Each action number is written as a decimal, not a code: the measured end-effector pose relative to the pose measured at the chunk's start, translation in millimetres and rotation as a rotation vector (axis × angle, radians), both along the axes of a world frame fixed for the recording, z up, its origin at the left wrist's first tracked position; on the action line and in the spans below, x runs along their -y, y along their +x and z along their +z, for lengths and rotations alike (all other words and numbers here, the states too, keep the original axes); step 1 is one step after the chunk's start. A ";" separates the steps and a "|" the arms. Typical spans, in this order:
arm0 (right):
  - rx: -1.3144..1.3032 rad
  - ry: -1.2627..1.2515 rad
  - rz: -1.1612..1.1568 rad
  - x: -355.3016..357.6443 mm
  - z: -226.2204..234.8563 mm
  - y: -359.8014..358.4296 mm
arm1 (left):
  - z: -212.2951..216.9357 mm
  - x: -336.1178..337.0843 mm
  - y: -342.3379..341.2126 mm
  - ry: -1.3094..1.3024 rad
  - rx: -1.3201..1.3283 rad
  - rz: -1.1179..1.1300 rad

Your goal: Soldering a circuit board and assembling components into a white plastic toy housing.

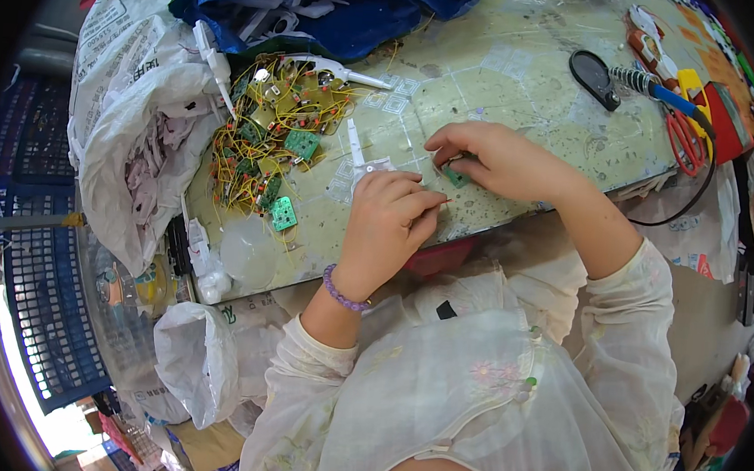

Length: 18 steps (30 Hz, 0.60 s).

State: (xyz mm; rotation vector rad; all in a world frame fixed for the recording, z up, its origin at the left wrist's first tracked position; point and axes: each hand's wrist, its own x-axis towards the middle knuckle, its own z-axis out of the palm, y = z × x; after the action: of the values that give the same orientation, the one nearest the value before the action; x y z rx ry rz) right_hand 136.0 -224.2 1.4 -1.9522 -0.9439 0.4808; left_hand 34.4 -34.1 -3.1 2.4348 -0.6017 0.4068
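Observation:
My left hand (388,219), a purple bead bracelet at its wrist, is closed over the wide end of a white plastic housing (358,152). The housing's narrow tip points away from me on the table. A tiny red part shows at the left fingertips; I cannot make out what it is. To the right, my right hand (495,161) bends its fingers around a small green circuit board (457,176), partly hidden under them. Left of both hands lies a tangled heap of yellow wires (248,154) with green boards, one loose board (283,213) at its near edge.
A blue bag (347,18) of white plastic parts lies at the back; another white housing (340,69) rests before it. White sacks (133,126) stand at the left. At the right are a blue-handled soldering iron (674,100), its black oval stand (594,79) and a red-handled tool (684,149).

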 end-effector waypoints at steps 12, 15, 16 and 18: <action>0.431 0.143 -0.355 21.2 -5.5 -46.9 | 6.0 4.6 3.3 -0.175 -0.189 0.119; 0.404 0.181 -0.346 15.3 -7.0 -55.1 | 8.9 5.9 5.5 -0.220 -0.241 0.094; 0.408 0.191 -0.360 12.3 -8.8 -56.1 | 9.5 6.6 5.7 -0.256 -0.289 0.095; 0.389 0.189 -0.349 12.0 -12.1 -55.7 | 8.5 7.6 6.9 -0.265 -0.291 0.093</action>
State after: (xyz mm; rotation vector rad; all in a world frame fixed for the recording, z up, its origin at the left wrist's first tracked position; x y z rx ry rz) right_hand 80.3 -236.2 -10.7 -2.0144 -0.8222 -0.1890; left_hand 41.3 -41.7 5.4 2.2153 -0.2893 0.1521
